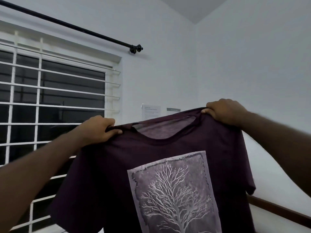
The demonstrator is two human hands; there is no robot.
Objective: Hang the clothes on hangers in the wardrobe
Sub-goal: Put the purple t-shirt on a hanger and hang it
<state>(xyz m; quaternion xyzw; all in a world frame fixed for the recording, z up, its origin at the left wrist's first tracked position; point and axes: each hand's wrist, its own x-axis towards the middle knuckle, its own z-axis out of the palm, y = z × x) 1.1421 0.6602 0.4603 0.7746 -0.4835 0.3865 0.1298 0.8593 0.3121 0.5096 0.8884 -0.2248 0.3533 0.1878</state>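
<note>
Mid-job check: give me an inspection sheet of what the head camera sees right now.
Surface: nothing seen.
Job's things: maroon T-shirt held up in the air, tree print facing the camera; no hanger or wardrobe in view.
Clutter: nothing seen.
Grippers: left hand grips one shoulder of the shirt, right hand grips the other, either side of the collar.
Cables: nothing seen.
Surroundings: barred window, black curtain rod above it, paper notices on the white wall.

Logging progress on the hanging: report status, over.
Left grip holds one shoulder of shirt, right grip the other. Shirt up and spread, on no hanger. No hanger or wardrobe in view.
</note>
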